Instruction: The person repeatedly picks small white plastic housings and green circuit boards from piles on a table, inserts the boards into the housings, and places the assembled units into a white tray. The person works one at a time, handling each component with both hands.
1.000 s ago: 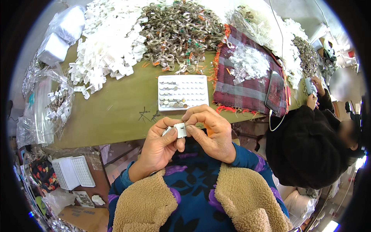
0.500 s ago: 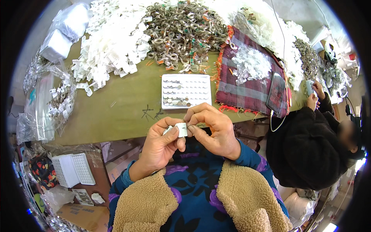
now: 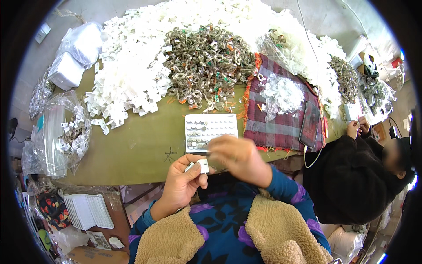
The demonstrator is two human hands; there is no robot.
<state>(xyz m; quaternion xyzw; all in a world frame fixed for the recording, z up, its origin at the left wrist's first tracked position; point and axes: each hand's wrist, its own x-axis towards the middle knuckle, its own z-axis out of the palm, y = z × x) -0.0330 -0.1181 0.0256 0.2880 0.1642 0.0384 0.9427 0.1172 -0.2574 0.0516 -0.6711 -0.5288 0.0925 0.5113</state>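
My left hand (image 3: pixel 176 187) is closed on a small white plastic casing (image 3: pixel 203 166), pinched between thumb and fingers just off the table's near edge. Another white part shows beside it under the thumb, mostly covered. My right hand (image 3: pixel 241 160) is smeared by motion, just right of and above the casing; its fingertips are too blurred to tell whether anything is in them. Right behind it lies a white plastic tray (image 3: pixel 225 127) with rows of round hollows. Several small silvery discs (image 3: pixel 193 144), like button cells, sit mainly in its left and near part.
Heaped at the back are white plastic pieces (image 3: pixel 127 66) and coiled clear straps (image 3: pixel 211 61). A plaid cloth (image 3: pixel 272 132) at right bears clear bits (image 3: pixel 283 94) and a cabled phone (image 3: pixel 310 124). A co-worker (image 3: pixel 347 176) sits at right. Plastic bags (image 3: pixel 55 136) lie left.
My right hand has come away from the casing, moving up toward the tray. My left hand keeps hold of the casing. The view has tilted, so the table appears lower.
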